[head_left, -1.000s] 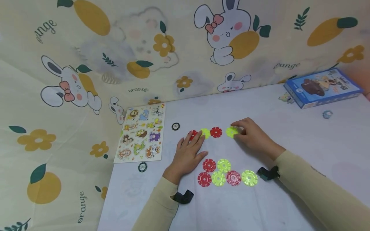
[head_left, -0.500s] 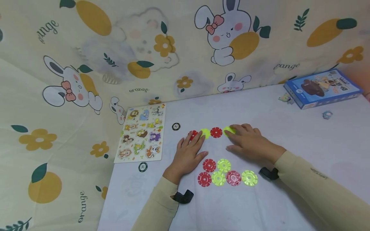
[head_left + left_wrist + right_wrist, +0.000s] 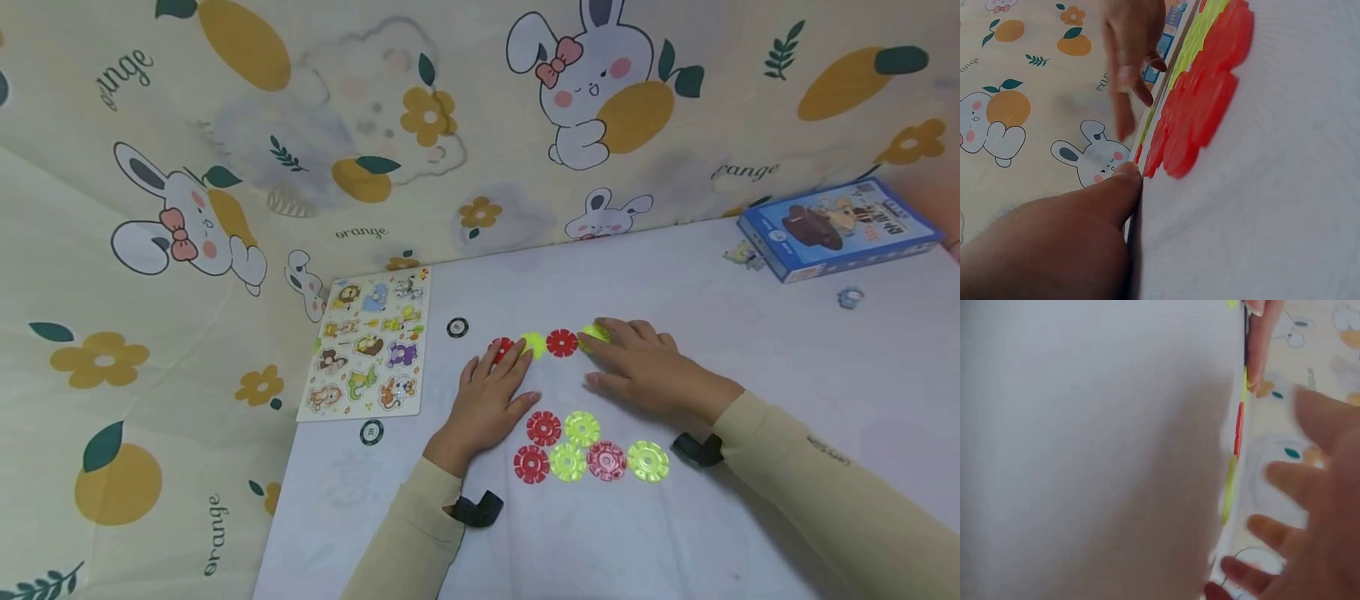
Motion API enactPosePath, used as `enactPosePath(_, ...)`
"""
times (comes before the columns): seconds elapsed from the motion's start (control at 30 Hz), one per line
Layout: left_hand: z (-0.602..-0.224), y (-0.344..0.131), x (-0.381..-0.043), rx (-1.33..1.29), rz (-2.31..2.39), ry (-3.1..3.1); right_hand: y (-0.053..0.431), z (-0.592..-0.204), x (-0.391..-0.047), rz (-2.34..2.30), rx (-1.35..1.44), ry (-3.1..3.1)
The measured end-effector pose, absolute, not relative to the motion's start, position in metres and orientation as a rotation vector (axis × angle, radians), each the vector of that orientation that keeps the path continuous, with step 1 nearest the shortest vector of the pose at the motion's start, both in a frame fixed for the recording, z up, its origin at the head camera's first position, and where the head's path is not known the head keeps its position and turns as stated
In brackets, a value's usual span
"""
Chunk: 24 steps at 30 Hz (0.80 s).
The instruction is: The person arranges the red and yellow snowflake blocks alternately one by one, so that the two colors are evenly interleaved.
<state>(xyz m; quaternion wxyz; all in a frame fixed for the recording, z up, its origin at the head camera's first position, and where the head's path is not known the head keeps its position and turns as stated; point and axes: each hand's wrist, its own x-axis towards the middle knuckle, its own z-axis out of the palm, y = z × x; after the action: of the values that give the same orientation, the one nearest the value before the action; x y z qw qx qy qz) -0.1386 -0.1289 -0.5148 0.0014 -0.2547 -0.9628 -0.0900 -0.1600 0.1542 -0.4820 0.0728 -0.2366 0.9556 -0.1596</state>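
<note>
A row of red and yellow-green slotted plastic discs lies on the white table. In the head view my left hand (image 3: pixel 483 408) rests flat at its left end, fingertips over the red disc (image 3: pixel 501 348) and against the yellow-green disc (image 3: pixel 533 344). Beside that, another red disc (image 3: pixel 562 342) is uncovered. My right hand (image 3: pixel 648 367) touches the yellow-green disc (image 3: pixel 592 335) at the right end with extended fingers, partly hiding it. The right wrist view shows the right hand's fingers (image 3: pixel 1288 481) spread, blurred. In the left wrist view, red discs (image 3: pixel 1204 94) lie close by the left thumb.
Nearer the person lies a group of red and yellow-green discs (image 3: pixel 567 462). An animal picture board (image 3: pixel 367 346) is at left, with a black round chip (image 3: pixel 457 327) and another black chip (image 3: pixel 371 432) near it. A blue box (image 3: pixel 840 229) stands far right, small figures beside it.
My right hand has slid the end yellow-green disc left, up to the red disc, and its pinch has loosened into extended fingers. My left hand has stayed in place.
</note>
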Motion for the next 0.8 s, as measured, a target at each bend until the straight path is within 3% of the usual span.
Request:
enactPosePath(0.2,-0.516,-0.128,-0.138,-0.809,-0.284,-3.03,0.165,-0.473,-0.151,-1.093,-0.596,2.705)
enactPosePath(0.4,-0.514,-0.128,-0.138,-0.806,-0.298,-3.015,0.174,-0.467,-0.119,-1.485,-0.498,2.419)
enactPosePath(0.6,-0.516,-0.129,-0.139,-0.808,-0.282,-3.011,0.176,-0.475,-0.086,-1.514,-0.564,2.282)
enactPosePath(0.8,-0.516,-0.129,-0.139,-0.806,-0.295,-3.013,0.168,-0.488,-0.066,-1.229,-0.556,2.442)
